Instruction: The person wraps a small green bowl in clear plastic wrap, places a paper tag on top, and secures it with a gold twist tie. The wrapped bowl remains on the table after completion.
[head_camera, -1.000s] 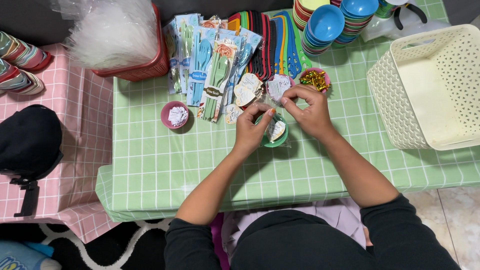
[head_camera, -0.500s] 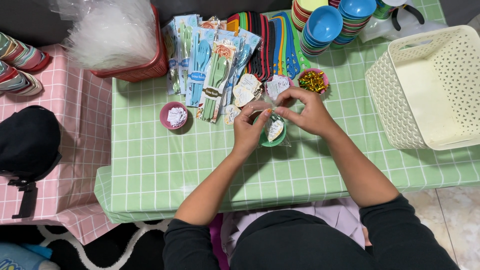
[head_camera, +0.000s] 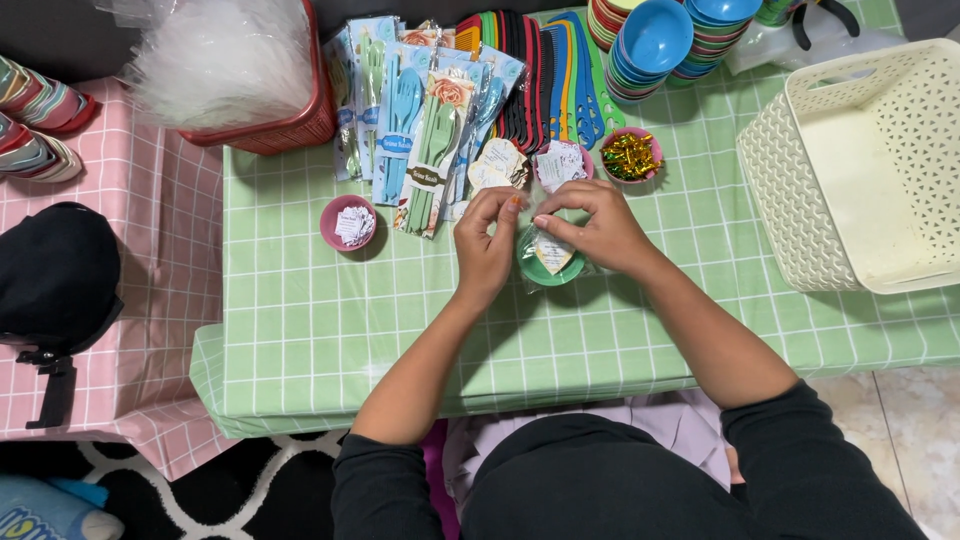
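A small green bowl (head_camera: 548, 270) wrapped in a clear plastic bag, with a pale card inside, sits on the green checked tablecloth (head_camera: 400, 330). My left hand (head_camera: 487, 243) pinches the top of the bag from the left. My right hand (head_camera: 598, 228) pinches the same bag top from the right, fingertips almost meeting above the bowl. Both hands are closed on the plastic.
A pink bowl of white tags (head_camera: 349, 223), a pink bowl of gold twist ties (head_camera: 631, 156), packs of plastic cutlery (head_camera: 420, 120), combs (head_camera: 540, 70), stacked coloured bowls (head_camera: 655, 45), a cream lattice basket (head_camera: 865, 160) at right, a red basket of clear bags (head_camera: 240, 70), a pink checked table (head_camera: 110, 300).
Both hands have stayed at the bagged green bowl, their fingers shifting slightly at the bag's top. The view has drifted a little.
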